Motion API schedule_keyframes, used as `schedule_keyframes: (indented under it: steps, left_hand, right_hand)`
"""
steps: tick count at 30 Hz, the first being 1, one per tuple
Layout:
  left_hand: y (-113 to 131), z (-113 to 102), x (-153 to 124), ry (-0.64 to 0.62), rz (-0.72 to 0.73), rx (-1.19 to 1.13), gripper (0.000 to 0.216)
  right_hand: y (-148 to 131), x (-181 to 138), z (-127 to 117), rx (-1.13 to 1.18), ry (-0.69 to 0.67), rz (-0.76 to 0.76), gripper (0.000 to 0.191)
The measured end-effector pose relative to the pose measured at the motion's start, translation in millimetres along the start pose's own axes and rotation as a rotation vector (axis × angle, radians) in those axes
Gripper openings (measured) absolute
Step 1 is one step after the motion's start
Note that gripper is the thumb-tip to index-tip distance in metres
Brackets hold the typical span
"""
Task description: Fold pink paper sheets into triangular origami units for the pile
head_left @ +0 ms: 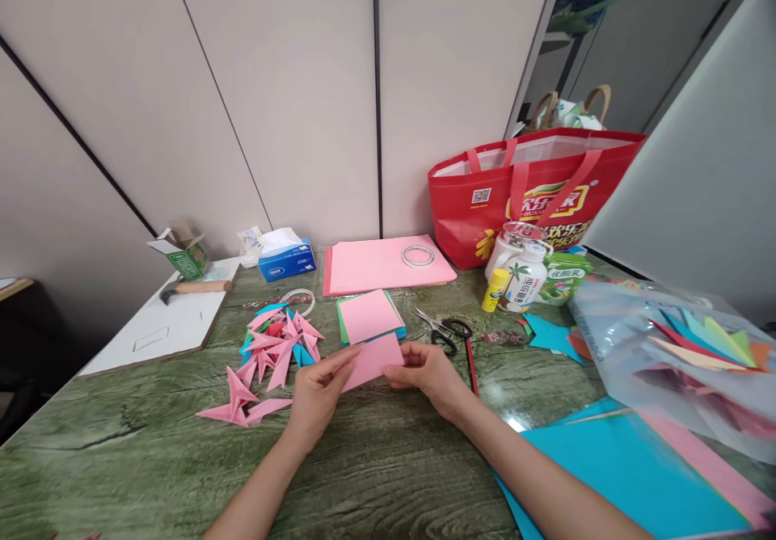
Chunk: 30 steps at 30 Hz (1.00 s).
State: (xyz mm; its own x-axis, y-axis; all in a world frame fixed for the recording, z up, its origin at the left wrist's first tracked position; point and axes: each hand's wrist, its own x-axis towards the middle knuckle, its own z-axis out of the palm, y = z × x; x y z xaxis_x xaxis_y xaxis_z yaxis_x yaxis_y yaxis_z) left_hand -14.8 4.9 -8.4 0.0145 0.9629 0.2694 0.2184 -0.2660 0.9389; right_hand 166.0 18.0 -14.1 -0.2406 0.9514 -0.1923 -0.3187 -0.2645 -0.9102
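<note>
The left hand (318,394) and right hand (433,374) are pinching a small pink paper sheet (373,360) by its opposite edges, thumbs and fingers closed on it, just above the glossy green wood-grain table (151,443). Behind it, a red tote bag (485,225) is showing a QR code and a yellow logo too small to read. A blue tissue box (287,263) is offering white tissue, and a clear plastic bag (618,314) is holding coloured paper pieces.
</note>
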Motion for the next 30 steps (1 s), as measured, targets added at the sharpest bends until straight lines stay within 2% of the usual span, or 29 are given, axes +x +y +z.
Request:
schedule_keyframes:
  steps: [8,16,30]
  left_hand:
    - [-4.0,1.3,-0.3,0.029,-0.059,-0.041,0.023]
    - [-5.4,-0.8,0.5,0.033,-0.095,-0.058,0.023]
    - [-3.3,-0.6,-0.6,0.046,-0.159,-0.126,0.028]
  right_hand:
    - [2.2,3.0,-2.7,-0.006,0.045,-0.023,0.037]
    - [0.8,1.5,-2.3,-0.007,-0.044,0.008,0.037]
    - [-3.0,-0.6,1.3,0.006,0.013,-0.076,0.035]
